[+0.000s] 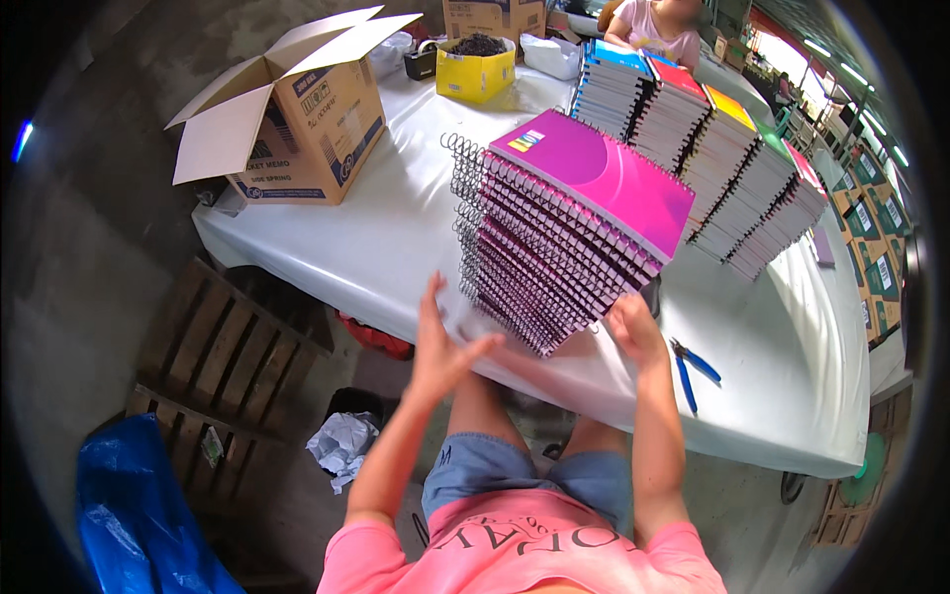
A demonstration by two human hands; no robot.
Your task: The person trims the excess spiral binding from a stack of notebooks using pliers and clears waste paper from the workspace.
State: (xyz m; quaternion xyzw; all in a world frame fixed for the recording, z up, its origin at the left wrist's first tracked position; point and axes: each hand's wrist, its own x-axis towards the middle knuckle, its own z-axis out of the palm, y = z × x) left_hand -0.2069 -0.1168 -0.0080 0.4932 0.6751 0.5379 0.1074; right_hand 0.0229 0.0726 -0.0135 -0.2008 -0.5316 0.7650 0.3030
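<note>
Hands flank our leaning stack of magenta spiral-bound notebooks (pixel 569 238) — left hand (pixel 440 342) spread wide and free, right hand (pixel 633 332) pressing its base — one nudge could topple it.

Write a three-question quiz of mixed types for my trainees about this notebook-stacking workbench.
1. True or false: the left hand is open, beside the stack of magenta spiral notebooks.
2. Which tool lies on the white table nearest the right hand?
A. scissors
B. blue-handled pliers
C. hammer
3. Fill in: the open cardboard box sits on the table's ___ side, as the person sees it.

Key: 1 true; 2 B; 3 left.
</note>
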